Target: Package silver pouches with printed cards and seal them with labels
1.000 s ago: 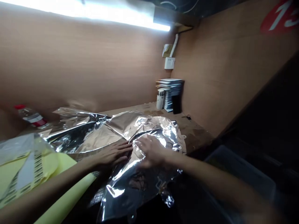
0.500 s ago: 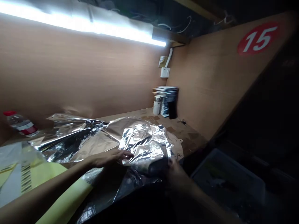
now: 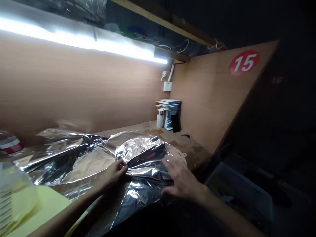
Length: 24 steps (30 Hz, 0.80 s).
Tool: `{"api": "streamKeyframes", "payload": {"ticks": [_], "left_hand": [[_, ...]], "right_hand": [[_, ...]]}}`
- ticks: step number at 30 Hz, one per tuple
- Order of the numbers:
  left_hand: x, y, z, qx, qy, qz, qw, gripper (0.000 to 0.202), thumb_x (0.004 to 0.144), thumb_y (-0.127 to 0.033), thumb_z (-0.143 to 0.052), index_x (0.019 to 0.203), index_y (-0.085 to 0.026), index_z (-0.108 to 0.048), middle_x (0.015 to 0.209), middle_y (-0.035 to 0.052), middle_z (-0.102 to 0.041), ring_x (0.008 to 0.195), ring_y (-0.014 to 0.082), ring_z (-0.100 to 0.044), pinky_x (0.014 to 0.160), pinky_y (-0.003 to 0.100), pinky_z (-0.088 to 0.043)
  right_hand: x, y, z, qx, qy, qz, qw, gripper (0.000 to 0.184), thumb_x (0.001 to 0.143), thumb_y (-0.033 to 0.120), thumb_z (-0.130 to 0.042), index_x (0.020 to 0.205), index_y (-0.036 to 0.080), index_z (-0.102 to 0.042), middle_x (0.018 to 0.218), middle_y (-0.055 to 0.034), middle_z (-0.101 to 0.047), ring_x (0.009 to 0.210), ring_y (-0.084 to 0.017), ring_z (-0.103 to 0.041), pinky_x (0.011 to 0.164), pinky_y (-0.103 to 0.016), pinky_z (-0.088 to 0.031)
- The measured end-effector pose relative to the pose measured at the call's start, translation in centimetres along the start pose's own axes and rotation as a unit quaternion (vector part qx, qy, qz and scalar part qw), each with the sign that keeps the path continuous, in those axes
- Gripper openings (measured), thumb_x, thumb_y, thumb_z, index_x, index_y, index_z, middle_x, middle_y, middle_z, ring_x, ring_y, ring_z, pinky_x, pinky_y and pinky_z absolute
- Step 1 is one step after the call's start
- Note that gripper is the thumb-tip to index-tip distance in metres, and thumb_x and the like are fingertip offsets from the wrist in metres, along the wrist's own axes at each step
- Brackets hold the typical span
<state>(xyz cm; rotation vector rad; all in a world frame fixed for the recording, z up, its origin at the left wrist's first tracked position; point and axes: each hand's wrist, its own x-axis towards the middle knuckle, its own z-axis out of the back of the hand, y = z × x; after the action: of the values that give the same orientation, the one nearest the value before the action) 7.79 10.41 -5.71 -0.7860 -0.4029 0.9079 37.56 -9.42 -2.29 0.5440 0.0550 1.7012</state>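
Aluminium foil sheet (image 3: 74, 164) spread across the wooden counter (image 3: 172, 140), crumpled and doubled over on itself between both hands, loose part drooping past the near counter edge into shadow. Left hand (image 3: 115, 174) at the fold, fingers curled together, thumb over the top, clamped on the foil edge; pinch probably there to hold the springy fold in place. Right hand (image 3: 179, 177) palm down on the upper layer, fingers spread apart, no visible grip; likely a pressing weight against sliding and rebound. Both forearms angled in from the near side, converging on the fold, wrists low. Pale yellow paper (image 3: 37, 207) just beside the left forearm, barcode-striped plastic wrap (image 3: 8, 194) on top of it, both apparently pushed aside from the foil. Plastic bottle with red label (image 3: 8, 143) cut off at the left edge. Against the far wall, white flask (image 3: 160, 118), stack of flat white boxes (image 3: 169, 113) and black rectangular item (image 3: 176, 123), well apart from the foil, seemingly parked out of the way. Red "15" sticker (image 3: 244, 62) on the side panel.
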Motion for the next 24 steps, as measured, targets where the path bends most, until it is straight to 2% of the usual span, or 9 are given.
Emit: {"api": "streamKeyframes", "payload": {"ticks": [3,6,10,12,15,17,20,22,24], "left_hand": [[-1.6,0.0,0.4,0.067,-0.03,-0.046,0.996,0.037,0.096,-0.049,-0.048,0.11,-0.017,-0.062,0.09,0.0078,-0.072,0.081,0.0251,-0.067,0.073,0.034,-0.051],[-2.4,0.5,0.5,0.213,-0.057,-0.173,0.96,0.042,0.1,-0.036,-0.047,0.138,-0.022,-0.058,0.135,0.0147,-0.066,0.119,0.0317,-0.064,0.101,0.048,-0.049],[-2.7,1.1,1.1,0.305,0.091,-0.26,0.912,0.051,0.105,-0.022,-0.033,0.151,-0.034,-0.052,0.161,0.0038,-0.046,0.147,0.0279,-0.044,0.12,0.051,-0.037],[-3.4,0.9,1.5,0.324,0.132,-0.254,0.902,0.05,0.107,-0.029,-0.031,0.155,-0.031,-0.046,0.163,0.0041,-0.043,0.15,0.0295,-0.04,0.122,0.055,-0.033],[-5.3,0.1,1.6,0.355,0.113,-0.259,0.891,0.066,0.097,-0.059,-0.053,0.155,-0.026,-0.047,0.162,0.0092,-0.044,0.15,0.042,-0.035,0.121,0.068,-0.028],[-6.9,-0.1,1.1,0.357,0.089,-0.275,0.888,0.07,0.091,-0.061,-0.062,0.149,-0.022,-0.053,0.157,0.012,-0.05,0.145,0.043,-0.043,0.118,0.065,-0.035],[-8.7,0.2,0.0,0.354,0.064,-0.306,0.882,0.053,0.095,-0.039,-0.06,0.144,-0.021,-0.057,0.153,0.0124,-0.055,0.141,0.0354,-0.05,0.118,0.054,-0.042],[-9.4,0.6,-0.5,0.353,0.055,-0.323,0.876,0.05,0.097,-0.029,-0.055,0.147,-0.022,-0.055,0.155,0.011,-0.054,0.145,0.0331,-0.047,0.119,0.052,-0.042],[-9.6,0.7,-0.4,0.336,0.054,-0.326,0.882,0.05,0.1,-0.028,-0.053,0.15,-0.025,-0.053,0.155,0.0093,-0.053,0.146,0.0327,-0.046,0.119,0.052,-0.043]], "right_hand": [[-1.1,1.2,-1.2,-0.152,0.077,0.133,0.976,0.067,0.095,0.034,-0.066,0.156,0.019,-0.042,0.149,-0.0177,-0.055,0.141,-0.035,-0.046,0.124,-0.06,-0.02],[-1.2,1.0,-2.0,-0.189,0.102,0.185,0.959,0.055,0.099,0.02,-0.053,0.153,0.017,-0.045,0.122,-0.0138,-0.07,0.117,-0.03,-0.062,0.114,-0.055,-0.036],[-1.0,-0.3,-2.3,-0.219,0.113,0.214,0.945,0.046,0.096,0.013,-0.054,0.142,0.01,-0.053,0.12,-0.0143,-0.068,0.102,-0.027,-0.063,0.085,-0.04,-0.05],[-1.2,-0.5,-2.1,-0.228,0.121,0.229,0.939,0.028,0.095,0.011,-0.054,0.121,0.011,-0.065,0.107,-0.0125,-0.07,0.095,-0.026,-0.062,0.079,-0.038,-0.049],[-2.1,0.8,-1.3,-0.187,0.111,0.259,0.941,0.019,0.098,0.013,-0.051,0.102,0.017,-0.069,0.091,-0.0088,-0.072,0.087,-0.025,-0.063,0.083,-0.042,-0.048],[-2.9,2.1,-0.6,-0.114,0.096,0.29,0.945,0.021,0.101,0.02,-0.051,0.11,0.021,-0.069,0.1,-0.0075,-0.075,0.094,-0.023,-0.065,0.094,-0.043,-0.048],[-4.0,2.8,-0.4,-0.045,0.098,0.344,0.933,0.04,0.103,0.033,-0.054,0.143,0.026,-0.056,0.143,-0.0075,-0.063,0.132,-0.024,-0.056,0.116,-0.045,-0.038],[-4.4,2.0,-1.3,-0.058,0.092,0.357,0.928,0.052,0.104,0.035,-0.055,0.155,0.029,-0.044,0.16,-0.0075,-0.046,0.149,-0.027,-0.039,0.122,-0.049,-0.031],[-4.2,0.5,-2.7,-0.06,0.092,0.349,0.931,0.052,0.104,0.033,-0.056,0.154,0.03,-0.046,0.162,-0.0086,-0.043,0.151,-0.03,-0.037,0.122,-0.054,-0.03]]}}
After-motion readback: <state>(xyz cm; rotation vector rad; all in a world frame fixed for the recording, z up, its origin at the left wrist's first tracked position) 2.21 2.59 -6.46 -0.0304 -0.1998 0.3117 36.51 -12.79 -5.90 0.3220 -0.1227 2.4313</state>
